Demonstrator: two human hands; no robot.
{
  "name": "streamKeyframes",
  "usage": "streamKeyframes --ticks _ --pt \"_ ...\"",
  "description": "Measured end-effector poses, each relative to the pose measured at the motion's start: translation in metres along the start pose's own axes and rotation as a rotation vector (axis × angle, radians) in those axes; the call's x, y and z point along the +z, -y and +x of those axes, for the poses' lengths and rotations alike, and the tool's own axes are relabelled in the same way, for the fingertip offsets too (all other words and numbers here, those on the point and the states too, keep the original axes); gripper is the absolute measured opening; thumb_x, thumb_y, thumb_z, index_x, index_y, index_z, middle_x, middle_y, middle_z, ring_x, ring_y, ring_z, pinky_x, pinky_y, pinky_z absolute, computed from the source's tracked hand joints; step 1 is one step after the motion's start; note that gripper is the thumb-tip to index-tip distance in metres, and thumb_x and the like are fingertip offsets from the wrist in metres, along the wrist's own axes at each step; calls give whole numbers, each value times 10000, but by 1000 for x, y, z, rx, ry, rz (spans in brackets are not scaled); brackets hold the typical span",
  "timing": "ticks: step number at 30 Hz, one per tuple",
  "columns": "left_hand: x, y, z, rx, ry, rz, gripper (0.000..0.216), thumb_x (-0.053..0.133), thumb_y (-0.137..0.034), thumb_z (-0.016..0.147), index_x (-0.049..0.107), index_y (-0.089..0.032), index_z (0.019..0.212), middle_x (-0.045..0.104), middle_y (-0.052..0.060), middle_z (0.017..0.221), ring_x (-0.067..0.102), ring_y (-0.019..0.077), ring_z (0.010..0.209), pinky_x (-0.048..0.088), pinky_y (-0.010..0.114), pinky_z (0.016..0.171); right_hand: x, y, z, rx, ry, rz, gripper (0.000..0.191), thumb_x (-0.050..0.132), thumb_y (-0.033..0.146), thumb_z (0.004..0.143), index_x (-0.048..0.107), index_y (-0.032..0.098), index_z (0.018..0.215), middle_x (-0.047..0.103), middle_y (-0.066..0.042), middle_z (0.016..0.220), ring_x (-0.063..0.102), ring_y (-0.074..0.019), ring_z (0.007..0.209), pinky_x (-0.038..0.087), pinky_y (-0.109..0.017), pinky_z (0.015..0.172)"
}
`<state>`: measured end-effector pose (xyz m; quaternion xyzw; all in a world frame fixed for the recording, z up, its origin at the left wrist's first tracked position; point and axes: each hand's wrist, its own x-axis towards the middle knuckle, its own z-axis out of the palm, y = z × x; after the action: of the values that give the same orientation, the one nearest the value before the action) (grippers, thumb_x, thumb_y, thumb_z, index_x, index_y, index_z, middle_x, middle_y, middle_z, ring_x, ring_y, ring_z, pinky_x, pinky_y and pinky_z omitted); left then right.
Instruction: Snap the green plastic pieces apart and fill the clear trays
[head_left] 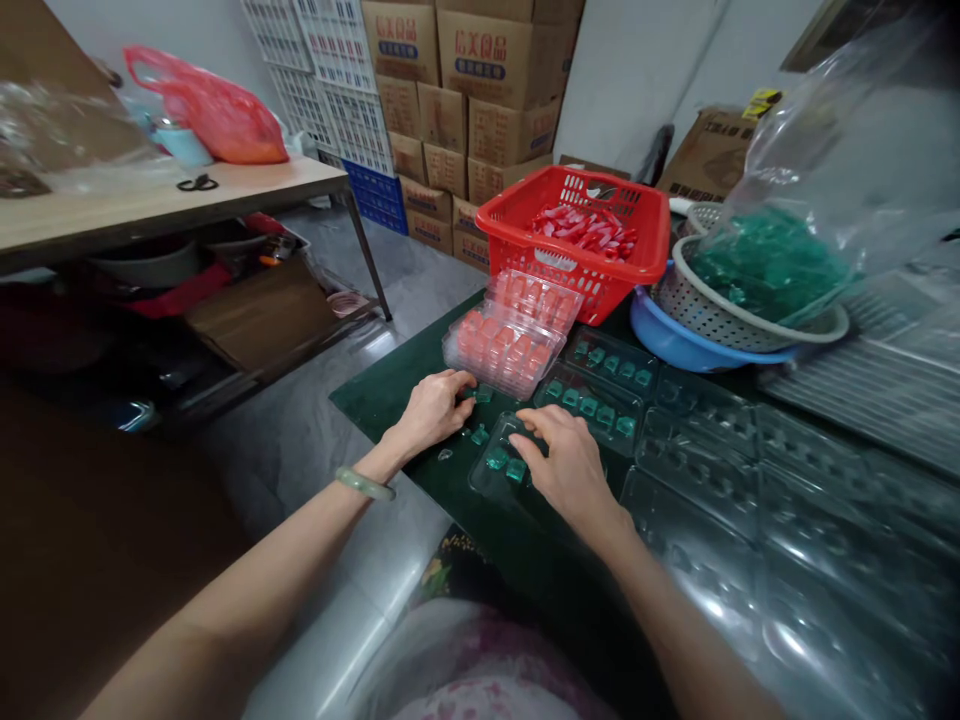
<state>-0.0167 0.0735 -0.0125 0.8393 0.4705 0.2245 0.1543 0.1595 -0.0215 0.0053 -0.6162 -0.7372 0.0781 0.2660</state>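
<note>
My left hand, a pale green bangle on its wrist, rests on the dark green tabletop with fingers curled; what they hold, if anything, is hidden. Just past its fingertips lies a small translucent green piece, and another loose green piece is nearby. My right hand hovers over a clear plastic tray, thumb and forefinger apart, with nothing visible between them. Green pieces sit in that tray's front part. Behind it, a second clear tray carries a row of green pieces.
Clear trays cover the table's right side. A clear pack of pink pieces stands before a red basket. Bagged green pieces fill a colander over a blue basin. A side table stands left.
</note>
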Motion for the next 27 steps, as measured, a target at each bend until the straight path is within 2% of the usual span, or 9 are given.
streamKeyframes --ticks 4,8,13,18,22,27 --pt "-6 -1 2 -62 -33 -137 161 516 -199 729 608 -130 842 596 25 663 508 121 552 397 232 541 9 1 22 -3 -26 51 248 517 205 798 587 166 1032 619 -76 945 557 -188 800 381 -336 765" --pt "-17 -7 -1 -116 -43 -309 181 485 -260 778 584 -116 824 585 16 652 500 97 537 386 197 491 15 7 32 -22 -77 221 281 500 204 799 570 180 1070 616 -69 938 564 -169 771 420 -317 757" --pt "-19 -15 -14 -263 97 -948 251 567 -374 758 577 -127 802 531 -13 594 442 61 461 293 156 380 19 12 35 1 -115 473 343 536 202 765 554 176 1107 607 -70 954 566 -147 732 460 -281 685" --pt "-16 -23 -17 -364 216 -1290 262 593 -370 750 571 -113 800 559 8 600 483 66 458 291 151 362 18 8 34 121 -21 832 265 581 264 746 620 177 992 646 -29 786 575 -135 649 472 -265 619" --pt "-15 -32 -15 -371 237 -1378 259 585 -375 763 573 -117 753 568 4 587 482 58 435 295 149 350 10 8 31 254 -19 1038 273 629 286 710 638 164 954 636 -8 703 581 -124 603 483 -265 605" --pt "-19 -41 -19 -291 246 -1253 235 583 -346 773 609 -113 787 597 16 636 496 51 462 331 137 366 1 6 24 283 -82 1147 234 675 219 660 607 172 878 604 32 673 580 -93 565 483 -231 570"
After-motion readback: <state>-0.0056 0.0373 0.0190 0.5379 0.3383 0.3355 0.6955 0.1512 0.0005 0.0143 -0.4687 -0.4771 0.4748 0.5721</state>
